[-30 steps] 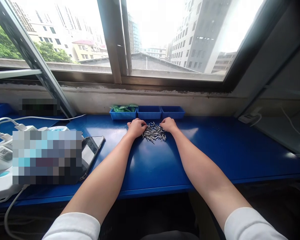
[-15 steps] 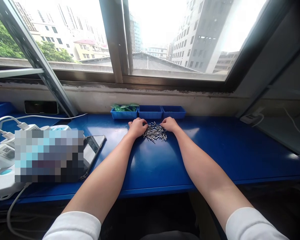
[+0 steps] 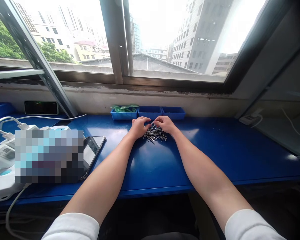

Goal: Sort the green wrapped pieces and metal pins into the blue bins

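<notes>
While the metal pins (image 3: 153,136) are heaped loosely on the blue table (image 3: 160,170), on the near side of the trays, their handling is judged to be under way rather than finished: most of those in sight are left lying in the one heap, and how many have been dealt with cannot be told. The pins are seen to be thin, short and straight, silvery with dark parts, and crossed over one another at all angles, with a few ends poking out at the near edge. At the heap's left edge the left hand (image 3: 139,128) is held with thumb and forefinger spread apart; at its far right side the right hand (image 3: 165,124) is held with the fingertips drawn close, though whether a pin is pinched there cannot be told. Beyond the hands, green packets (image 3: 125,108) are held in the left tray (image 3: 123,115), beside which the middle tray (image 3: 150,115) and right tray (image 3: 173,115) are lined up. Well to the left, a phone (image 3: 93,149) is laid near a white power strip (image 3: 2,181).
</notes>
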The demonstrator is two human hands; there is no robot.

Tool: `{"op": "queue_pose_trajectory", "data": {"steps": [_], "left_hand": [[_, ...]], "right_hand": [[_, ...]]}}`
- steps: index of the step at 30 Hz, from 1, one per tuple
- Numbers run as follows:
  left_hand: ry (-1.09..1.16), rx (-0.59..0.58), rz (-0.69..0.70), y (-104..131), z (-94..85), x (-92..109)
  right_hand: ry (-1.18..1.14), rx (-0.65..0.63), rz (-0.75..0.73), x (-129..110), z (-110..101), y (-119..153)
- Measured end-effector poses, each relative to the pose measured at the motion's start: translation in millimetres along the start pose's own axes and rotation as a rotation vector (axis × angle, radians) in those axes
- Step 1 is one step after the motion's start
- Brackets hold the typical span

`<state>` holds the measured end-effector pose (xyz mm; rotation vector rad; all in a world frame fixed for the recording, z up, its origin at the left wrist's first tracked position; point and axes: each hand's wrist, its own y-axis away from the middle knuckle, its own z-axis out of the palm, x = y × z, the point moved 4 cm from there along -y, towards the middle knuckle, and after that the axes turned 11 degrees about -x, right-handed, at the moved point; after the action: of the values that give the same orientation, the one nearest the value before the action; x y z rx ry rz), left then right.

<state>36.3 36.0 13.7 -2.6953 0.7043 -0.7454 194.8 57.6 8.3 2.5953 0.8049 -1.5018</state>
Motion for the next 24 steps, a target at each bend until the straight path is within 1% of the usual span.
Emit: {"op": "queue_pose_trajectory", "data": {"steps": [3,5,9,12,17,19,21,24], "left_hand": [[0.014,-0.025,0.038,-1,1.3,3],[0.009,-0.031,0.039,-1,1.4,3],[-0.026,-0.030,-0.018,-1,0.9,-1],[-0.038,-0.025,-0.051,-1,0.5,-4],[-0.050,-0.028,-0.061,-1,0.7,-3],[-0.057,-0.033,-0.086,-1,0.9,-3],[-0.075,-0.028,-0.126,-1,0.7,-3],[-0.114,-0.008,-0.195,-1,0.0,-7]], "right_hand": [[-0.078,-0.021,-0.025,-3,4,-1],[-0.104,-0.011,-0.021,-3,6,-2],[-0.183,0.033,-0.001,-4,3,0],[-0.259,0.043,-0.017,-6,0,3],[-0.260,0.038,-0.012,-8,-3,6],[-0.233,0.083,-0.002,-6,-5,5],[-0.162,0.186,0.010,-3,-11,4],[0.095,0.374,0.066,2,-21,6]]}}
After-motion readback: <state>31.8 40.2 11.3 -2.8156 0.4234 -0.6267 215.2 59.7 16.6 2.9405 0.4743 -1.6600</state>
